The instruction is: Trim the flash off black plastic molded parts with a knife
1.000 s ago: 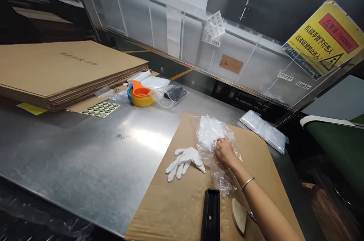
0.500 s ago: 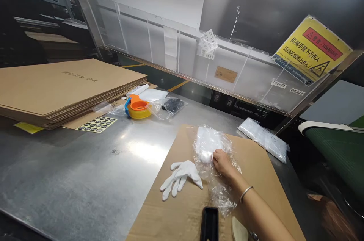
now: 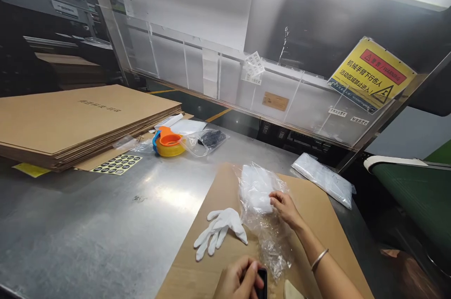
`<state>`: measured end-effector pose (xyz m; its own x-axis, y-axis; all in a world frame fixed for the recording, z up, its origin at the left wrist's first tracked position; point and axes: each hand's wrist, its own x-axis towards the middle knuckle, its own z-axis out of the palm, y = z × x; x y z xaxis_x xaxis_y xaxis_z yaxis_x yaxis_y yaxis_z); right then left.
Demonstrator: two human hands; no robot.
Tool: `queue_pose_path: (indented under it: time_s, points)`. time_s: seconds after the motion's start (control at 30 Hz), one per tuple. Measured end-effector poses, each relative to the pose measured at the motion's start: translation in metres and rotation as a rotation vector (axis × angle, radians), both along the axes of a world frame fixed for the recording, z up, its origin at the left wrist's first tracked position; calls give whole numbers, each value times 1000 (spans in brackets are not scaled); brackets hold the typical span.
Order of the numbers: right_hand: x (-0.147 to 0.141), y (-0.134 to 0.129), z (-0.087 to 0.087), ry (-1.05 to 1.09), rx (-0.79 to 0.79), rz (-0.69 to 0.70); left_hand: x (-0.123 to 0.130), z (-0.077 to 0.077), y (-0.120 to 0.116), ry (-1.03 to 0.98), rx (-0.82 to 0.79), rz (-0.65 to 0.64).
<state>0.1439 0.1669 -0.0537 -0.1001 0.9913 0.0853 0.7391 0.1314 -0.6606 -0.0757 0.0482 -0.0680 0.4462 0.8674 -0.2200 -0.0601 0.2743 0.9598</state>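
Note:
A clear plastic bag [image 3: 276, 242] with folded white material [image 3: 256, 188] in it lies crumpled on a cardboard sheet [image 3: 319, 214]. My right hand [image 3: 287, 208], a bangle on its wrist, pinches the bag at the right edge of the white material. At the bottom, my left hand [image 3: 239, 280] has its fingers curled closed, partly covering a black elongated object with a raised rim [image 3: 262, 282]. Whatever those fingers may hold is hidden. Left of the bag rests a white glove [image 3: 221, 231]. A pale rounded piece [image 3: 291, 290] shows at the lower edge.
Stacked flat cardboard [image 3: 70, 125] covers the table's left back. Beside it are a sticker sheet [image 3: 116, 164], a yellow tape roll with an orange holder [image 3: 169, 144] and a bagged dark item [image 3: 211, 138]. A white plastic-wrapped packet [image 3: 322, 179] lies right; a clear panel [image 3: 232, 73] stands behind.
My left hand has come into view at the bottom, over the black object. The right hand has shifted slightly rightward along the bag. The camera view has tilted up a little.

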Motion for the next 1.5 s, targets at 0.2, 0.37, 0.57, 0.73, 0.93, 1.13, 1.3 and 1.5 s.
queue_pose_path:
  time_s: [0.2, 0.37, 0.57, 0.73, 0.93, 1.13, 1.3, 1.5]
  points:
    - [4, -21, 9, 74, -22, 9, 31, 30, 38, 48, 364, 74]
    - [-1, -44, 28, 180, 21, -30, 50, 35, 51, 22, 354, 145]
    - [-14, -74, 53, 371, 38, -26, 49, 40, 48, -21, 300, 237]
    - [-36, -96, 61, 483, 15, -24, 44, 44, 33, -101, 230, 203]
    - [-56, -115, 59, 518, -30, -15, 34, 45, 21, -179, 226, 248]
    - [-61, -128, 61, 366, 86, -102, 24, 38, 7, -153, 266, 367]
    - [-81, -149, 62, 95, 233, -57, 22, 35, 0, -50, 372, 415]
    - [-94, -164, 51, -129, 346, 3, -3, 23, -8, 275, 719, 563]
